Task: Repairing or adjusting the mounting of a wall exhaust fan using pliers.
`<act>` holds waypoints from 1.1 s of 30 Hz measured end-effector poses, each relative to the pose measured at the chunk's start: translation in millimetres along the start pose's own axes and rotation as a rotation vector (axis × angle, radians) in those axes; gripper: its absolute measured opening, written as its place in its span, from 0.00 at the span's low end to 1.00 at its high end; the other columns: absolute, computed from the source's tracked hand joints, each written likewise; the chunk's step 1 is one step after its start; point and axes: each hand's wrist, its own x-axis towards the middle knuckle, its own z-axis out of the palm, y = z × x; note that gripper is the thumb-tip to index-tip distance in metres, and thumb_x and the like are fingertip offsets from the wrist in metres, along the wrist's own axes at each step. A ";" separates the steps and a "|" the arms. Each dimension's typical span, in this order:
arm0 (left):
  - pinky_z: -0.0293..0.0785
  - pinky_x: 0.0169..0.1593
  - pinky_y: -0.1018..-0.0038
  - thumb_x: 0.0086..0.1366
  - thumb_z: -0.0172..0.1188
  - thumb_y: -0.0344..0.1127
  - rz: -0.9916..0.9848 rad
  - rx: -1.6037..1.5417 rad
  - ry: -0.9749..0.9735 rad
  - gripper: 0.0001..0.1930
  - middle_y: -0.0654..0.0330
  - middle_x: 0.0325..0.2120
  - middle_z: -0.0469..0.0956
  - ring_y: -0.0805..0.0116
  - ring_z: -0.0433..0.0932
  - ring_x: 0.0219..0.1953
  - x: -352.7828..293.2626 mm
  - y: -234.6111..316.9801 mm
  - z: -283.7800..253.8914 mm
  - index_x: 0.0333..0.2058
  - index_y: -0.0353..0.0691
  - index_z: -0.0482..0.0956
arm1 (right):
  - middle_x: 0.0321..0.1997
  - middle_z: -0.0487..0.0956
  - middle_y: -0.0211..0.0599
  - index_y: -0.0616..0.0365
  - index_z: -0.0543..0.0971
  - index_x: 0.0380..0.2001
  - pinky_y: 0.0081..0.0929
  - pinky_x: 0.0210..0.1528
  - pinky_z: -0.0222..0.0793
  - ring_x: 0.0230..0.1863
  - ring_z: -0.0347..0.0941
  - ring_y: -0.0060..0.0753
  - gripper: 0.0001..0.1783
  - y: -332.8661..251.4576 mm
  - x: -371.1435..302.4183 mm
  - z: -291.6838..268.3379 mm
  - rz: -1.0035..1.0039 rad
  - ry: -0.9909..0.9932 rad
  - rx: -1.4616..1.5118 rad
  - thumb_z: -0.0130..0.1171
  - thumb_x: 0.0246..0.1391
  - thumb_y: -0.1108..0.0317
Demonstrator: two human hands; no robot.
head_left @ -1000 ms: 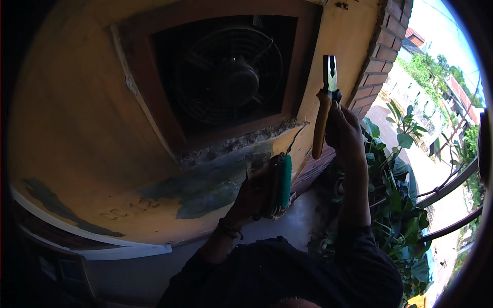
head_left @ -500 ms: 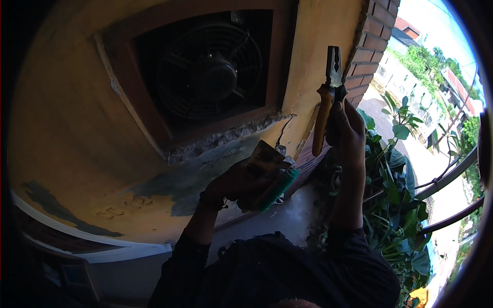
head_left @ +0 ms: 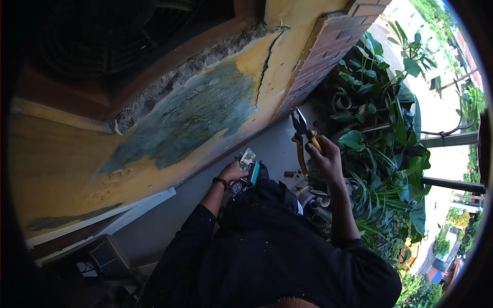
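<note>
My right hand (head_left: 327, 156) is closed round one yellow-and-black handle of a pair of combination pliers (head_left: 303, 134). Their jaws point away from me and are a little apart, and the other handle hangs free of my palm. Low in front of my body, my left hand (head_left: 233, 172) grips a scraper with a flat, stained metal blade (head_left: 248, 158) together with a brush with green bristles (head_left: 254, 173). The fingers around their handles are partly hidden. To the left stands a yellow wall (head_left: 251, 77) with a grey-blue peeled patch (head_left: 185, 118) and a dark crack (head_left: 267, 61).
A fan (head_left: 113, 46) sits in a brown frame above a rough broken ledge (head_left: 190, 66). Brick facing (head_left: 318, 59) edges the wall. Leafy plants (head_left: 390, 169) crowd my right side, with metal bars (head_left: 452, 138) beyond. A white strip (head_left: 128, 215) lies at the lower left.
The view has tipped downward. Both hands have come down: the pliers dropped from beside the bricks and their jaws have parted. The scraper and brush moved from the wall to near my body.
</note>
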 end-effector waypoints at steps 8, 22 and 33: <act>0.72 0.60 0.58 0.55 0.68 0.42 -0.105 -0.052 0.083 0.49 0.41 0.57 0.75 0.42 0.77 0.57 39.8 24.7 46.0 0.70 0.43 0.48 | 0.27 0.72 0.22 0.62 0.78 0.37 0.19 0.33 0.63 0.29 0.64 0.14 0.13 112.1 -68.7 17.4 0.407 0.150 0.192 0.64 0.64 0.61; 0.77 0.53 0.62 0.55 0.69 0.30 -0.294 -0.361 0.144 0.32 0.49 0.46 0.81 0.54 0.82 0.48 123.7 -120.9 154.7 0.57 0.37 0.65 | 0.23 0.73 0.27 0.62 0.78 0.34 0.23 0.29 0.62 0.26 0.64 0.16 0.16 273.2 -107.2 93.5 0.673 0.379 0.184 0.65 0.62 0.58; 0.73 0.56 0.62 0.54 0.69 0.30 -0.288 -0.208 0.305 0.36 0.47 0.49 0.78 0.53 0.80 0.51 230.5 -271.9 321.9 0.60 0.33 0.63 | 0.28 0.70 0.18 0.59 0.76 0.37 0.15 0.31 0.58 0.29 0.61 0.10 0.11 401.7 -102.5 218.1 0.809 0.635 0.590 0.61 0.67 0.62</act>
